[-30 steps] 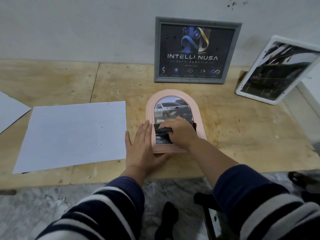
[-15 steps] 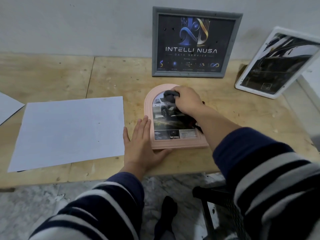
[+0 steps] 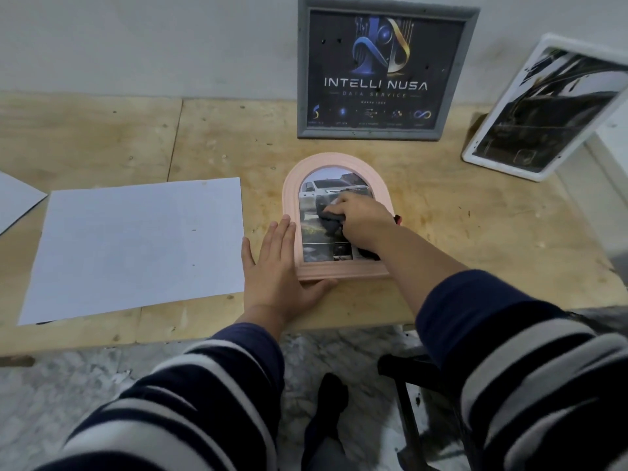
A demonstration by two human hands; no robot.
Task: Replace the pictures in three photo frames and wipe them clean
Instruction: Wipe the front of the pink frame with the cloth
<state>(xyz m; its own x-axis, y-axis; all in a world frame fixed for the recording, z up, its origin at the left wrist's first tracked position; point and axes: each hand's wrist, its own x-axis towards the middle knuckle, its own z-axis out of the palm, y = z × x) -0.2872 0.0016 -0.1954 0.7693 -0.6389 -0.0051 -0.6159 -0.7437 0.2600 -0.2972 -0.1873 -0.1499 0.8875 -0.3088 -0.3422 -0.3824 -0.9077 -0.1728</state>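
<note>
A pink arched photo frame (image 3: 339,163) lies flat on the wooden table (image 3: 475,239), with a picture of a white car behind its glass. My right hand (image 3: 365,219) grips a dark cloth (image 3: 331,220) and presses it on the middle of the glass. My left hand (image 3: 277,270) lies flat with straight fingers against the frame's lower left corner, its thumb along the bottom edge. A grey frame (image 3: 385,68) with a dark logo poster leans on the wall behind. A white frame (image 3: 550,107) leans at the right.
A white sheet of paper (image 3: 136,246) lies left of the pink frame, and the corner of another sheet (image 3: 17,198) shows at the far left edge. The table's front edge runs just below my wrists. A dark chair part (image 3: 407,368) stands below it.
My right hand with the cloth went from the frame's lower part up to its arched top, then back down to the middle of the glass. My left hand stayed in place.
</note>
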